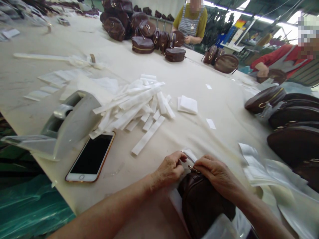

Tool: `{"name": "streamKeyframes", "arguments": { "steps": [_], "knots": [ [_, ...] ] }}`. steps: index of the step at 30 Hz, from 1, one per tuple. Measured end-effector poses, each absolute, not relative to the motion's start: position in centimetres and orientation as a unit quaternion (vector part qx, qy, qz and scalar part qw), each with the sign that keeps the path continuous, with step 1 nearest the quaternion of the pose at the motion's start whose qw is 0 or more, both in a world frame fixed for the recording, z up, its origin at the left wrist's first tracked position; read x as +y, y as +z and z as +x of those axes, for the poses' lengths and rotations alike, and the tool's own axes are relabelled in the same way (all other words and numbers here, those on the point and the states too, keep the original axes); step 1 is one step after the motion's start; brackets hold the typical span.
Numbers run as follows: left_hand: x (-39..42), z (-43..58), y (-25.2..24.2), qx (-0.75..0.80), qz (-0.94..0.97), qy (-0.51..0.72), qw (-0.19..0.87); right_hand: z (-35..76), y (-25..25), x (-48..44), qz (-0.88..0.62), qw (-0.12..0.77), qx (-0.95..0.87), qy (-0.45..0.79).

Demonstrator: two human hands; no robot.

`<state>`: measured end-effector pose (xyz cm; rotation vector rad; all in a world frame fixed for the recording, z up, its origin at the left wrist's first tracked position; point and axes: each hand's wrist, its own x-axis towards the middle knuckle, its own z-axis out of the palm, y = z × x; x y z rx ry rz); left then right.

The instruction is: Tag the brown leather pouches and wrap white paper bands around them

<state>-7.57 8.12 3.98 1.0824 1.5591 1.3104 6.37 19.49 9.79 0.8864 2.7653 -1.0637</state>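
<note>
A dark brown leather bag [206, 202] lies in front of me at the lower right, partly covered by clear plastic. At its near-top corner is a metal ring fitting [193, 169]. A white strip [189, 154] spans the gap between my fingertips, just above that fitting. My left hand [170, 167] is closed, its thumb and forefinger pinching one end of the strip. Over the bag's corner, my right hand [213, 171] is closed as well, with its fingertips on the strip's other end beside the ring. The exact grip is partly hidden by the fingers.
Loose white strips [134, 106] are heaped ahead, beside a folded white stack [188, 104]. A phone [91, 157] and a tape dispenser [72, 122] lie left, near the table edge. Brown bags [294, 136] line the right. Two people work across the table [154, 66].
</note>
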Motion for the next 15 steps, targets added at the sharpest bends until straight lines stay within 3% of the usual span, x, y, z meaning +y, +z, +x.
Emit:
{"name": "streamKeyframes", "arguments": {
  "steps": [15],
  "knots": [
    [8.5, -9.0, 4.2, 0.632, 0.293, 0.552, 0.458, 5.9, 10.7, 18.7, 0.303, 0.028, 0.909, -0.284]
  ]
}}
